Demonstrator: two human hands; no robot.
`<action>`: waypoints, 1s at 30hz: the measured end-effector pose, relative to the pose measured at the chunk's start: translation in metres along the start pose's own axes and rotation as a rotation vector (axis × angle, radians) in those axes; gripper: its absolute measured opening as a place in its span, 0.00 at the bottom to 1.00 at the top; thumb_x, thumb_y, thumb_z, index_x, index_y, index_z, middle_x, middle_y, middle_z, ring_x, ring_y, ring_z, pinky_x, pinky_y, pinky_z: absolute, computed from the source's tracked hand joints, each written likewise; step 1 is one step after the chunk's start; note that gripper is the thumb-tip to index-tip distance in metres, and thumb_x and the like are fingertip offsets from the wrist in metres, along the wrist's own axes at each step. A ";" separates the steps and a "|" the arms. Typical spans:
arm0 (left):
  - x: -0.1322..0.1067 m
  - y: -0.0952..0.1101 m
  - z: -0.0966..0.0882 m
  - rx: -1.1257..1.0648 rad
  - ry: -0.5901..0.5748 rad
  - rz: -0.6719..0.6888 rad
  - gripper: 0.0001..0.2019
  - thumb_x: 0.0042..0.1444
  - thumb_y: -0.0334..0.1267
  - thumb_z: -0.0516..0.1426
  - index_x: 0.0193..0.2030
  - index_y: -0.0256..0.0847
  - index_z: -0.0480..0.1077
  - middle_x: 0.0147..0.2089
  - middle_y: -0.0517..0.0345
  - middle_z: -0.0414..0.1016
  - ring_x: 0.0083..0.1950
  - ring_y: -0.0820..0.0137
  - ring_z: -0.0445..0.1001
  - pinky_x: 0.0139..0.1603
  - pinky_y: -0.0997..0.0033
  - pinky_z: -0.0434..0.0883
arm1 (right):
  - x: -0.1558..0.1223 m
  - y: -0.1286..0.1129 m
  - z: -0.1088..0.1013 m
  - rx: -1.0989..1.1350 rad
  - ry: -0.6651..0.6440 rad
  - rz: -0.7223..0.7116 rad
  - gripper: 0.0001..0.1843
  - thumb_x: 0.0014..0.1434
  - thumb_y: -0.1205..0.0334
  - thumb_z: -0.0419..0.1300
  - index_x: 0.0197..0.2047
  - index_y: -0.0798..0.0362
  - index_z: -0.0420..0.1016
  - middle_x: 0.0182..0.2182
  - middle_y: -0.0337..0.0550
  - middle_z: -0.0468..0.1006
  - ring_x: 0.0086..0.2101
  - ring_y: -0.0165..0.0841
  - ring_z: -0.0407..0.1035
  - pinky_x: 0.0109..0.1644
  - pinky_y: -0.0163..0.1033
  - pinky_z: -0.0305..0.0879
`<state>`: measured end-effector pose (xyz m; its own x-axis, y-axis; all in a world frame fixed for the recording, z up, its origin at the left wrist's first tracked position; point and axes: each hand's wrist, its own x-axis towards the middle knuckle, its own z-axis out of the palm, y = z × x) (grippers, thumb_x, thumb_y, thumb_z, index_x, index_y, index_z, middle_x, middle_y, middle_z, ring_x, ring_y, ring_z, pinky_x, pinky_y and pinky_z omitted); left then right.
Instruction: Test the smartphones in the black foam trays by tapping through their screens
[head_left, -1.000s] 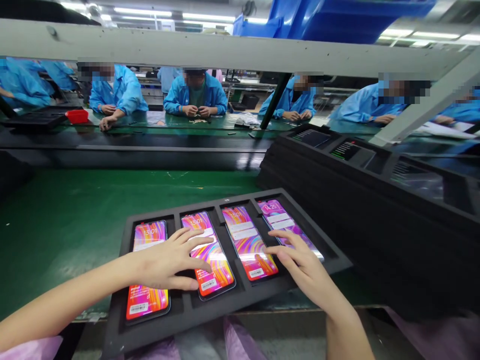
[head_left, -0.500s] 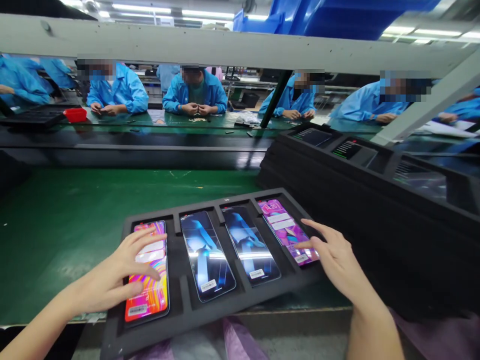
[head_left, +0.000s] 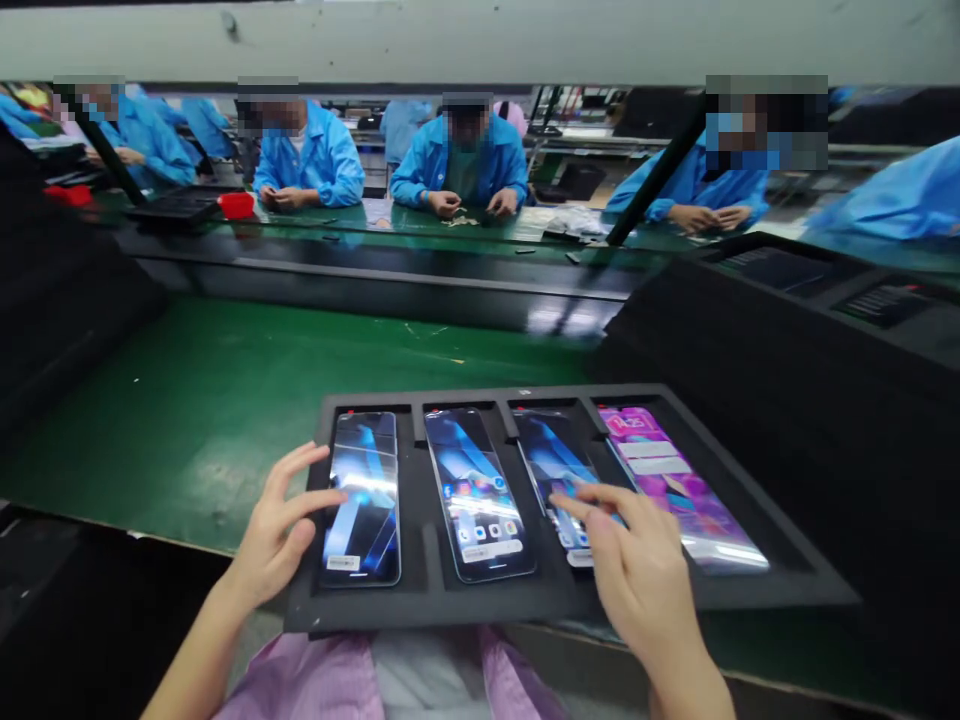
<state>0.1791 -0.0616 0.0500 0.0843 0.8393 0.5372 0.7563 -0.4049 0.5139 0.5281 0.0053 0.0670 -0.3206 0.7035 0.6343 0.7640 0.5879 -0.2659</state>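
A black foam tray lies at the near edge of the green bench and holds several lit phones side by side. My left hand rests at the tray's left edge, fingers spread, a fingertip on the leftmost phone. My right hand hovers over the third phone, fingers extended and touching its screen. The second phone shows app icons. The rightmost phone still shows a pink and purple lock screen. Neither hand holds anything.
A tall stack of black trays stands right of the tray, another dark stack at far left. Green belt surface stretches ahead. Beyond a black conveyor, several people in blue coats sit working; a red bin stands there.
The leftmost phone changed from a colourful lock screen to a blue home screen. My right hand moved left from the fourth phone to the third. The camera shifted right and down.
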 end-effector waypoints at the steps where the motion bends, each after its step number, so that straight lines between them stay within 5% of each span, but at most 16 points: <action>1: -0.008 0.005 0.002 -0.030 0.038 0.005 0.24 0.63 0.50 0.40 0.41 0.49 0.75 0.60 0.54 0.63 0.63 0.57 0.59 0.58 0.52 0.63 | 0.000 -0.012 0.003 0.056 -0.020 -0.046 0.17 0.63 0.66 0.45 0.39 0.50 0.76 0.35 0.43 0.72 0.35 0.33 0.65 0.40 0.42 0.57; 6: -0.031 0.018 0.003 0.013 0.154 0.103 0.27 0.63 0.52 0.37 0.38 0.48 0.76 0.54 0.54 0.67 0.59 0.58 0.61 0.56 0.55 0.62 | 0.001 -0.044 0.011 0.246 -0.125 -0.203 0.16 0.61 0.70 0.47 0.42 0.50 0.74 0.32 0.40 0.70 0.34 0.31 0.63 0.40 0.40 0.55; 22: -0.036 0.016 0.000 0.119 0.043 0.116 0.31 0.62 0.55 0.33 0.42 0.49 0.75 0.57 0.53 0.65 0.61 0.55 0.57 0.56 0.50 0.57 | -0.002 -0.039 0.011 0.267 -0.172 -0.170 0.17 0.61 0.70 0.46 0.43 0.49 0.74 0.31 0.40 0.67 0.34 0.31 0.61 0.41 0.42 0.53; 30: -0.037 0.015 0.004 0.066 0.090 0.070 0.32 0.61 0.56 0.32 0.44 0.48 0.74 0.56 0.52 0.66 0.59 0.55 0.61 0.56 0.50 0.57 | 0.004 -0.052 0.010 0.176 -0.276 -0.165 0.19 0.63 0.68 0.45 0.42 0.44 0.77 0.35 0.40 0.69 0.38 0.31 0.63 0.52 0.46 0.49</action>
<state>0.1900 -0.0975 0.0348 0.0820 0.7726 0.6296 0.7919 -0.4340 0.4295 0.4819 -0.0187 0.0758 -0.5886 0.6606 0.4660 0.5891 0.7452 -0.3125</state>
